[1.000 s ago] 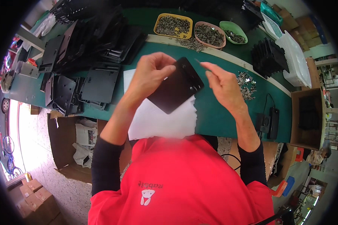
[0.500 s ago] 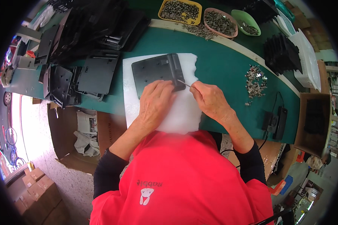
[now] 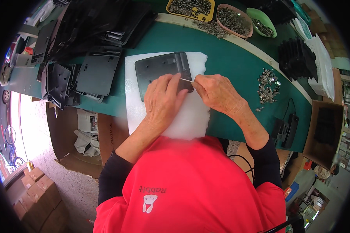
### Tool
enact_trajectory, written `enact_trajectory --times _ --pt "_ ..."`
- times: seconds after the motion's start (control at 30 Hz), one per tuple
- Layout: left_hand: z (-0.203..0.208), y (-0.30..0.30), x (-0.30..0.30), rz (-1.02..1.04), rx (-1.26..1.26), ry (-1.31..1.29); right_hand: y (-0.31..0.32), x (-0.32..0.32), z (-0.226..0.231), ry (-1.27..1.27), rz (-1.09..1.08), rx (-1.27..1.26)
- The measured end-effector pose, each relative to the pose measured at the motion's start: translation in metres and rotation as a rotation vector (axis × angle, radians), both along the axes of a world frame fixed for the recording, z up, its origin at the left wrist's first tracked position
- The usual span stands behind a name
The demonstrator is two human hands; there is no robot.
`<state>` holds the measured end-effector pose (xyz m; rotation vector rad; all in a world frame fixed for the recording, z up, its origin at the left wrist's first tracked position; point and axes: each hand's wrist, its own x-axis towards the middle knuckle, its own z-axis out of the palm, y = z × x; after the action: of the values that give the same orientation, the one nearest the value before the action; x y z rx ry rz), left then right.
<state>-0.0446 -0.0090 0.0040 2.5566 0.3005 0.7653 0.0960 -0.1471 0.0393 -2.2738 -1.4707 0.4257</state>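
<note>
on the green worktop (image 3: 229,66), a black plastic panel (image 3: 159,72) lies flat on a white foam sheet (image 3: 190,112). left hand (image 3: 163,99) presses it, fingers spread; right hand (image 3: 216,91) pinches a thin metal pin (image 3: 185,80) at its edge.

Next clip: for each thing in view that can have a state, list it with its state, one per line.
Black plastic panel: flat on the white foam sheet, pinned by the left hand.
Thin metal piece: pinched in the right hand at the panel's edge.
Yellow tray, pink bowl, green bowl: holding small metal parts.
Cardboard box: open.
</note>
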Motion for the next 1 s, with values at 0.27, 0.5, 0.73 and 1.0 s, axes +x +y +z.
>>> enact_trajectory --times 0.27,0.5,0.73,1.0 --pt "-0.004 0.002 -0.004 -0.033 0.037 -0.021 -0.005 -0.015 -0.006 0.018 0.015 0.041" --pt "-0.007 0.001 -0.001 -0.025 0.073 -0.069 -0.002 -0.018 -0.006 -0.059 0.063 0.010" --pt "-0.003 0.001 0.001 -0.022 0.094 -0.084 -0.004 -0.013 -0.010 0.027 0.025 0.090" --pt "-0.004 -0.001 -0.002 -0.048 0.182 -0.089 -0.006 -0.015 -0.012 -0.027 0.066 0.043"
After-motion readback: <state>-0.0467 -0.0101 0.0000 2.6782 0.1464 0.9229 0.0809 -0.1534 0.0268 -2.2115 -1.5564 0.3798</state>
